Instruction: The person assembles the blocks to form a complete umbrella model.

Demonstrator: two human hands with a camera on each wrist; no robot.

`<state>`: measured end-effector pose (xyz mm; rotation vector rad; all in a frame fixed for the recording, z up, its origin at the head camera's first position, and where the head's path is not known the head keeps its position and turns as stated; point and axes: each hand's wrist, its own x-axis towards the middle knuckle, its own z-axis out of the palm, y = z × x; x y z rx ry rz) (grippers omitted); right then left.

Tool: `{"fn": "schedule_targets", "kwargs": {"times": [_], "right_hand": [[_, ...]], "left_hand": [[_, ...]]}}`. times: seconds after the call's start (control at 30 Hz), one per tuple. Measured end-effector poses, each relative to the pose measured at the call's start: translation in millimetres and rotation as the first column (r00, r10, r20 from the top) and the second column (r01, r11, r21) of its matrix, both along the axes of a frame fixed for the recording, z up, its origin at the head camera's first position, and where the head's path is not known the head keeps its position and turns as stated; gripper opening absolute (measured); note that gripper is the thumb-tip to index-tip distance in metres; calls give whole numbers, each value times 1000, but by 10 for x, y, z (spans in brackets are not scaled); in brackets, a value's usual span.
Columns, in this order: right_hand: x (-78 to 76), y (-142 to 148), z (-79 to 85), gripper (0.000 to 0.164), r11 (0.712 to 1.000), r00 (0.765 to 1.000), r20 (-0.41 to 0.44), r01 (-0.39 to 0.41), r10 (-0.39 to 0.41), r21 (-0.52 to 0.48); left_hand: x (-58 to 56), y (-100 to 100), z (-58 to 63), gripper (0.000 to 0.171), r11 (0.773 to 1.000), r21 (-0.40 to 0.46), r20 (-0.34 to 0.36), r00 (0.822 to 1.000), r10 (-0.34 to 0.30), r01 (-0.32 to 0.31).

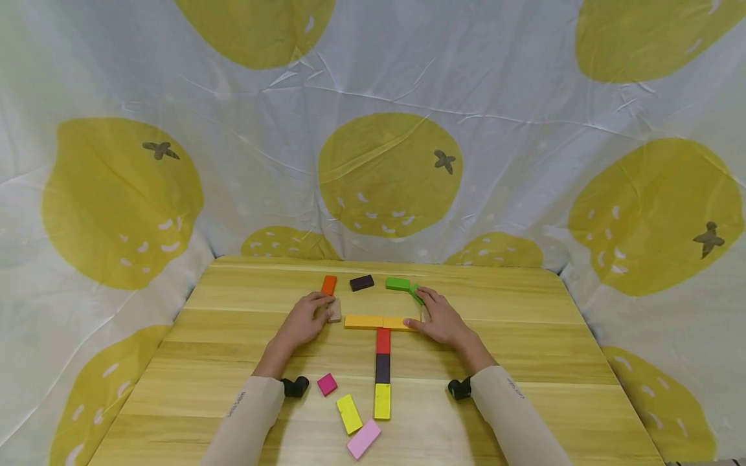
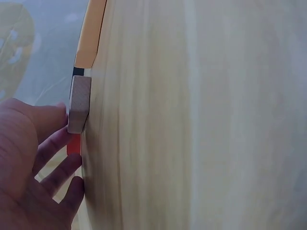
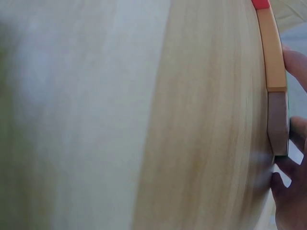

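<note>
In the head view my left hand (image 1: 305, 318) pinches a plain wooden block (image 1: 335, 310) at its left side, just below an orange-red block (image 1: 329, 285). The left wrist view shows thumb and index finger at one end of that block. My right hand (image 1: 444, 320) lies spread, its thumb on the right one of two yellow-orange blocks (image 1: 364, 321) laid end to end. Its other fingers reach to a tilted green block (image 1: 415, 293). Another wooden block (image 3: 277, 122) stands against the yellow-orange one, touched by a finger and mostly hidden in the head view.
A red block (image 1: 383, 340), a dark block (image 1: 382, 369) and a yellow block (image 1: 382, 401) run down in a column. Magenta (image 1: 327, 384), yellow (image 1: 349, 414) and pink blocks (image 1: 364, 439) lie nearer. Dark (image 1: 362, 283) and green blocks (image 1: 398, 283) lie at the back.
</note>
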<state>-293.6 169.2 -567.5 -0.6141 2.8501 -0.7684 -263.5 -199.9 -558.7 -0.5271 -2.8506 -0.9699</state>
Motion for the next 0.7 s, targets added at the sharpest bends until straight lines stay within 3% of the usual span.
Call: {"fn": "schedule_targets", "kwargs": {"times": [0.4,0.7], "right_hand": [[-8,5,-1,92,1000,1000,9,-7,6,7],[-18,3,-4,91,1000,1000,-1,-3,3,11]], "left_hand": [[28,61,-11,42,1000,-8,31,999,28,-28],[41,74,-5,42,1000,-17,26,1000,15,-14]]}}
